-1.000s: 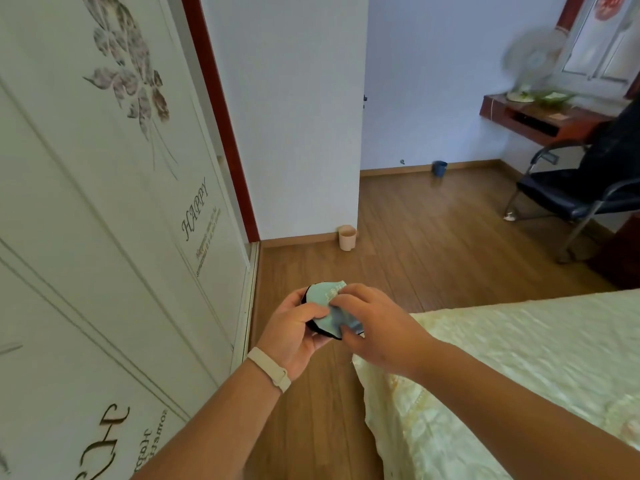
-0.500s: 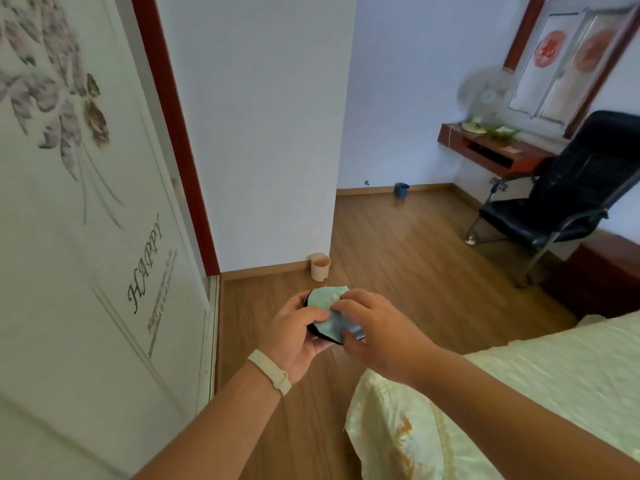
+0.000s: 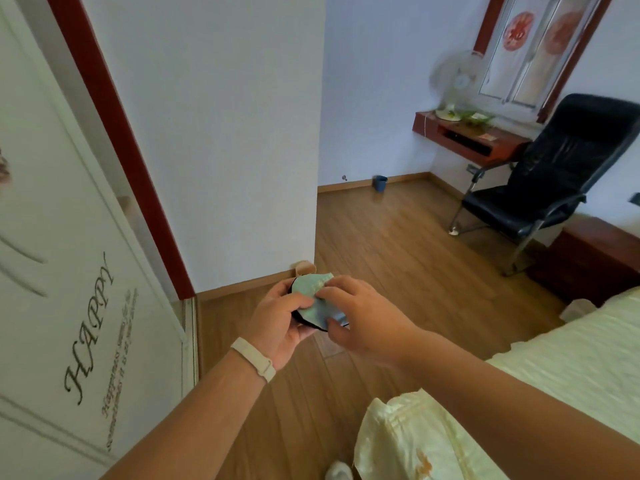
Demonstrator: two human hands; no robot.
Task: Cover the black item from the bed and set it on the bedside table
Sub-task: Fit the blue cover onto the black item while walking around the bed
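A small round black item (image 3: 309,324) is held in front of me above the wooden floor, with a pale green cover (image 3: 313,295) lying over its top. My left hand (image 3: 277,322) cups the item from the left and below. My right hand (image 3: 360,315) pinches the cover's right edge with thumb and fingers. Only a thin black rim shows under the cover. The bed (image 3: 561,382) with its pale yellow spread lies at the lower right. A dark red-brown bedside table (image 3: 588,258) stands beyond the bed at the right.
A white wardrobe door (image 3: 69,271) fills the left. A black chair (image 3: 554,174) stands at the far right under a wall shelf (image 3: 474,140) with a fan. A beige cup (image 3: 304,266) and a blue bin (image 3: 380,183) sit on the floor by the walls.
The view has swung to the right, bringing the chair and bedside table into sight. Both hands keep hold of the item and its cover in much the same grip.
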